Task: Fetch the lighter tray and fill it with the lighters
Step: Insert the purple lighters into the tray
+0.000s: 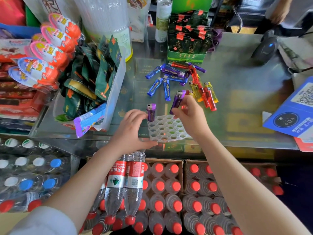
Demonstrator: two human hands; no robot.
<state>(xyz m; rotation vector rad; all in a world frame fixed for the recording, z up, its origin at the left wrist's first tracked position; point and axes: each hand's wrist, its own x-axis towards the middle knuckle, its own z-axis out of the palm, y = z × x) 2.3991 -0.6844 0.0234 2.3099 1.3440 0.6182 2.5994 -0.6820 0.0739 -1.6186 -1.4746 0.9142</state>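
Red-capped clear plastic water bottles (133,180) stand packed in cartons closest to the viewer, below the glass tabletop (237,106). Left of the white perforated plastic lighter tray (166,128), the left hand (131,131) rests curved against the tray's near-left edge, thumb and fingers lightly bracing it, probably so it does not slide while being loaded. One purple lighter with a silver cap (151,112) already stands upright in the tray's far-left corner hole; the other round holes look empty, so filling has barely begun. Over the tray's far-right edge, the right hand (189,114) pinches a second purple plastic lighter (177,101), tilted, seemingly to aim its base at a hole. Beyond the tray lies a loose pile of blue, purple, red and yellow lighters (183,80), awaiting their turn.
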